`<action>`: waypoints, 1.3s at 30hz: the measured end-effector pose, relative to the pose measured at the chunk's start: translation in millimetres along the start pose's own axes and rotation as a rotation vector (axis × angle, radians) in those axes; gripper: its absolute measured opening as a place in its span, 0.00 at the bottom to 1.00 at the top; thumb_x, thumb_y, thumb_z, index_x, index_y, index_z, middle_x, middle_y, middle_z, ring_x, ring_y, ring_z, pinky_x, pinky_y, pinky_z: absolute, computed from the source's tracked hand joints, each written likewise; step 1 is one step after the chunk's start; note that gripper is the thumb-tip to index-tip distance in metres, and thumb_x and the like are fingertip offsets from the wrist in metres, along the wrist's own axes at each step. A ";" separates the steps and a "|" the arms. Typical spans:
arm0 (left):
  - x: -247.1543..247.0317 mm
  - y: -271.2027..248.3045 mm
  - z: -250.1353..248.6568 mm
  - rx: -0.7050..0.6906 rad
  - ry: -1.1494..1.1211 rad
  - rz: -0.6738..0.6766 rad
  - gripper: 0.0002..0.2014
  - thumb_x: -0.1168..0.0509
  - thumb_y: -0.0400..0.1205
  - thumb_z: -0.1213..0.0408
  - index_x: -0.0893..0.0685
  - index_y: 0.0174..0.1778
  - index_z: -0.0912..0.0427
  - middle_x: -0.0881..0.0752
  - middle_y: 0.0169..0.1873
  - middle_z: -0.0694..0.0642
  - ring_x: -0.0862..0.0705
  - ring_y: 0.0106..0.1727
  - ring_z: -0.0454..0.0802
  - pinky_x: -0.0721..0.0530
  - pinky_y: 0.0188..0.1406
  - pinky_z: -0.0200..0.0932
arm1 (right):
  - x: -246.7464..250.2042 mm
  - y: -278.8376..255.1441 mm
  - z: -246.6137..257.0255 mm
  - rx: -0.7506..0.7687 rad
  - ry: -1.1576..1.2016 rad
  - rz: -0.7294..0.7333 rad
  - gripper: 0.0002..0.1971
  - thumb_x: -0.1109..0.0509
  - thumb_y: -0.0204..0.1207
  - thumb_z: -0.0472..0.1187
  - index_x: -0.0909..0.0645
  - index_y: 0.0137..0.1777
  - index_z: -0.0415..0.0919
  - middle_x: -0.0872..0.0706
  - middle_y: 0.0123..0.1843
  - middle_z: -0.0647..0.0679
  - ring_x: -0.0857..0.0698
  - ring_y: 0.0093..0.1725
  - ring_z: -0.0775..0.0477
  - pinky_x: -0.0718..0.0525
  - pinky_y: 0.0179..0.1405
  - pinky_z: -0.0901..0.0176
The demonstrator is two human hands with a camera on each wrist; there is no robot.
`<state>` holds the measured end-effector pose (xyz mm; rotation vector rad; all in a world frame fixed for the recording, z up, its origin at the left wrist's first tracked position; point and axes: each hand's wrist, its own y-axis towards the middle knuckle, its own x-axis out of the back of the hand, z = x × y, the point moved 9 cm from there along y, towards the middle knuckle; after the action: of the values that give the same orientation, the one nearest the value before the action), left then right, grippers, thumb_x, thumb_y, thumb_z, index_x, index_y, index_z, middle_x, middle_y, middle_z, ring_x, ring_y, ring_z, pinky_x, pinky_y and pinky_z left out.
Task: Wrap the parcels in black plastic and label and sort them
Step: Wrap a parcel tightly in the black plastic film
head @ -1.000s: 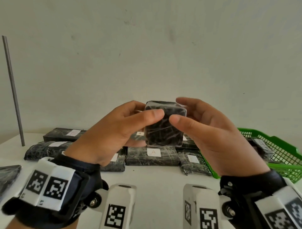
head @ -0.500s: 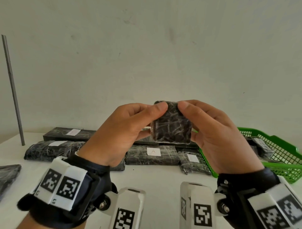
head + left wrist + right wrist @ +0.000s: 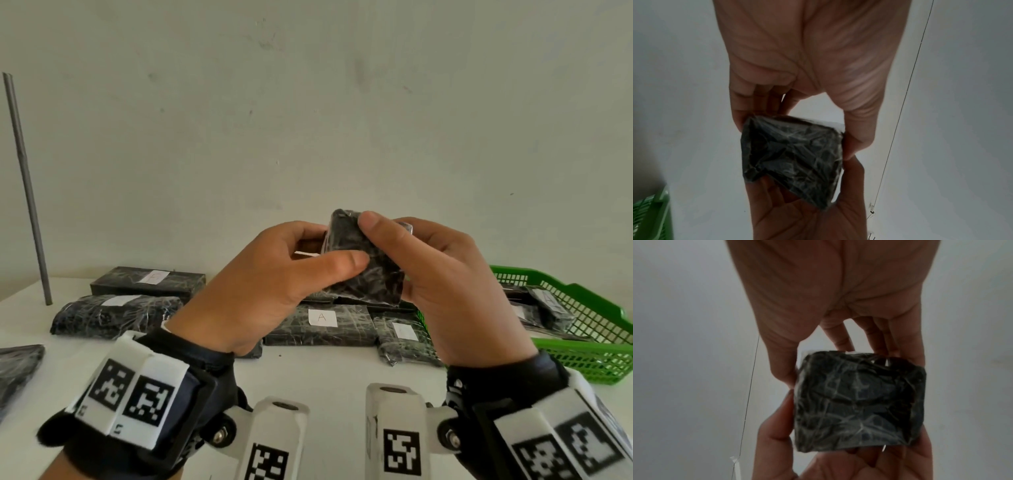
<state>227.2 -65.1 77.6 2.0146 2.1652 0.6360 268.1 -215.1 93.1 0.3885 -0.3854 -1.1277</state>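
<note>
step: checking wrap | left hand (image 3: 274, 284) and right hand (image 3: 445, 274) both pinch small black-wrapped parcel (image 3: 363, 263) in air above table's rear edge | tip: rotate slowly, press loose film flat

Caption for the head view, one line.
Both hands, left and right, hold a small black-wrapped parcel above labelled parcels and a green basket.

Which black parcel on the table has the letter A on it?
The flat wrapped parcel in the middle of the table, right below the hands. Its white label shows a clear A; the other parcels' labels look faint or blank.
</note>
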 end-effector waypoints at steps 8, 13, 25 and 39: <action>4.2 0.5 -1.8 -0.009 -0.151 -0.018 0.18 0.29 0.69 0.41 0.04 0.43 0.49 0.06 0.47 0.52 0.08 0.54 0.47 0.13 0.69 0.58 | -2.7 3.0 -5.5 -0.030 0.025 0.090 0.25 0.23 0.74 0.62 0.09 0.62 0.43 0.05 0.57 0.40 0.07 0.62 0.37 0.17 0.74 0.30; 4.6 -0.6 -2.0 -0.001 -0.155 -0.019 0.19 0.28 0.68 0.39 0.04 0.42 0.47 0.05 0.47 0.51 0.08 0.53 0.46 0.12 0.65 0.56 | -7.0 1.2 -1.7 -0.015 -0.006 0.140 0.21 0.25 0.77 0.56 0.11 0.65 0.48 0.04 0.58 0.45 0.06 0.61 0.44 0.16 0.74 0.36; 9.8 -0.2 -1.6 -0.027 -0.196 0.011 0.22 0.26 0.69 0.43 0.05 0.49 0.57 0.06 0.54 0.58 0.08 0.58 0.51 0.10 0.64 0.50 | -3.1 2.3 0.9 0.023 0.012 0.121 0.26 0.19 0.73 0.57 0.13 0.70 0.52 0.05 0.62 0.46 0.07 0.63 0.43 0.17 0.74 0.37; 4.7 -0.4 0.7 0.006 -0.131 0.063 0.23 0.26 0.67 0.43 0.05 0.54 0.50 0.06 0.57 0.52 0.09 0.61 0.47 0.15 0.65 0.47 | -2.7 1.3 -1.3 -0.002 0.004 0.096 0.16 0.27 0.76 0.60 0.08 0.54 0.52 0.04 0.49 0.51 0.07 0.52 0.53 0.15 0.73 0.37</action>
<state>226.6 -60.3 77.8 2.0717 2.0402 0.4910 268.8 -211.9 92.3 0.3669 -0.3952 -1.0333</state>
